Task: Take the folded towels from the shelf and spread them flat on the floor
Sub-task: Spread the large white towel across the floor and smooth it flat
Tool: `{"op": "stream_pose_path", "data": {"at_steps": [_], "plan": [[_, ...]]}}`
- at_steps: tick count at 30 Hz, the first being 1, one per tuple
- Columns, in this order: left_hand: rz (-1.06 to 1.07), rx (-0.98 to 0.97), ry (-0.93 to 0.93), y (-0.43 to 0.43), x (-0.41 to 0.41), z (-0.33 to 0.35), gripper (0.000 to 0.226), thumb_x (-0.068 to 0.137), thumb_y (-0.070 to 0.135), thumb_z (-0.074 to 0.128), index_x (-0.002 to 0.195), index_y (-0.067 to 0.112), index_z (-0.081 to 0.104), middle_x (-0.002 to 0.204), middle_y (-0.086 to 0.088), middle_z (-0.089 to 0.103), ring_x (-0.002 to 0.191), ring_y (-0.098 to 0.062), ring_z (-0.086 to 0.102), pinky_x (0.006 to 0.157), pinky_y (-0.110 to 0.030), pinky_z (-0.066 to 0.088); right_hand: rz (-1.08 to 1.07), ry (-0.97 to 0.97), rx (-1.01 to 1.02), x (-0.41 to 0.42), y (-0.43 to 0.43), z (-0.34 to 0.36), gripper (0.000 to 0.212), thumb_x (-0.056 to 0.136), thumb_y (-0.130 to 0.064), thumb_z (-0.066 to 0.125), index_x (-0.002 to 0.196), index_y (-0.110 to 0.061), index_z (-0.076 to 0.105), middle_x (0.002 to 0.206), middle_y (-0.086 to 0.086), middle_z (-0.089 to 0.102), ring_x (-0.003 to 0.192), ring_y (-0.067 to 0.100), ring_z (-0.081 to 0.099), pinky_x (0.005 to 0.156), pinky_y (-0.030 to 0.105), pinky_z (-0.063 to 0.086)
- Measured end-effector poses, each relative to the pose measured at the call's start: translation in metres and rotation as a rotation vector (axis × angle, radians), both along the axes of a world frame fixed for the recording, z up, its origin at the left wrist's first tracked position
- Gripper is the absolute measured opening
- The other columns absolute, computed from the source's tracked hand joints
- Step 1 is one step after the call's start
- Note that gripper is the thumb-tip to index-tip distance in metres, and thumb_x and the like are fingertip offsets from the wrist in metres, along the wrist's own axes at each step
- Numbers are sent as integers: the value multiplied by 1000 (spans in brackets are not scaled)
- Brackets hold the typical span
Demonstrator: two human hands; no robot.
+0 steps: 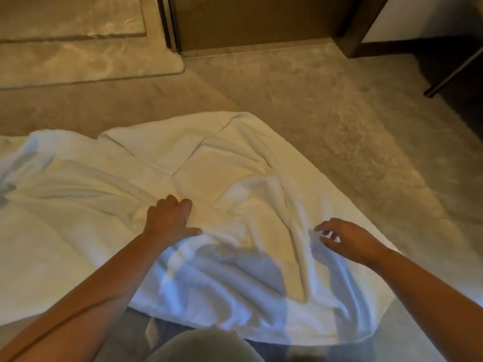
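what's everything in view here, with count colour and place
towel: at least one, maybe two overlapping, white, rumpled across the middle of the floor, far corner folded over
carpet: one, beige, covers the floor under and around the towel
rug: one, beige, top left on the carpet
wooden furniture: brown, top centre, standing on the carpet
dark leg: one, dark, top right, slanting down to the floor
left hand: one, palm down on the towel, left of centre
right hand: one, fingers curled just over the towel's right part, contact unclear
knee: one, grey cloth, bottom centre
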State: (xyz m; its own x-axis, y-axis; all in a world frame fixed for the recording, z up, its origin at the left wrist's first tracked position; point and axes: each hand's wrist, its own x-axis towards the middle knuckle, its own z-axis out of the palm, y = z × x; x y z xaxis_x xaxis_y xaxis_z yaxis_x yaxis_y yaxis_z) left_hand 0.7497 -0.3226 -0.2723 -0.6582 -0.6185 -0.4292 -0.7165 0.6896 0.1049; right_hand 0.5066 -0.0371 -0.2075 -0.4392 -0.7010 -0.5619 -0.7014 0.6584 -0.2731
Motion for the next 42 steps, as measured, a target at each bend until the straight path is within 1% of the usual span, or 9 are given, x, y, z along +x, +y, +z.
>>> {"op": "stream_pose_path", "data": {"at_steps": [2,5,11,17,21,25,28,37,42], "plan": [[77,-74,-28,-9,-5,-3,95,56,74,66,133,30,30,137,-13,34,127,-34,32,98,-46,35,74,-5,-81,-2,-52,-5,33,91,-24,54,124,-21,53,119,6,56,101,18,57,84,24,41],[274,139,-82,-22,-8,-12,122,55,68,73,144,37,-4,154,-19,-8,141,-42,-2,109,-59,19,283,-4,-133,-2,-124,-10,38,91,-24,52,129,-18,49,126,6,53,113,20,54,90,31,42],[412,226,-60,-27,-19,-35,125,59,50,80,145,34,-9,150,-20,-29,139,-44,-18,109,-62,20,470,0,-222,16,-250,-38,40,92,-19,50,131,-15,46,129,11,49,116,27,51,90,37,45],[423,231,-72,-28,-26,-42,129,59,45,82,144,33,-15,147,-22,-33,137,-47,-22,106,-65,20,508,-5,-418,47,-320,-75,51,87,-12,51,136,-17,39,145,7,35,124,29,45,94,40,45],[419,252,-75,-27,-23,-38,128,61,42,81,144,32,-15,146,-21,-35,135,-46,-26,107,-66,18,515,-23,-388,50,-343,-91,61,89,-11,48,144,-19,25,154,5,22,134,25,36,103,34,37],[421,259,-73,-28,-23,-40,127,62,40,81,144,33,-16,146,-20,-36,135,-45,-27,107,-66,17,507,88,-388,55,-356,-102,47,86,-13,51,131,-15,39,129,10,46,112,31,50,81,35,45],[420,268,-73,-28,-23,-41,128,61,41,81,143,33,-17,145,-19,-38,135,-44,-29,106,-66,17,489,145,-434,56,-361,-105,26,85,-13,51,111,-10,51,114,12,49,98,33,53,69,34,43],[438,281,-64,-28,-20,-45,129,60,43,81,142,36,-19,144,-15,-42,134,-40,-33,107,-66,14,598,0,-444,34,-362,-109,32,86,-14,52,117,-9,57,116,13,49,90,36,58,71,39,48],[436,256,-52,-27,-19,-48,129,58,46,81,143,38,-16,145,-13,-41,135,-40,-32,105,-67,16,416,-41,-538,19,-368,-108,17,87,-14,54,97,-4,63,105,18,56,90,35,57,74,37,43]]}}
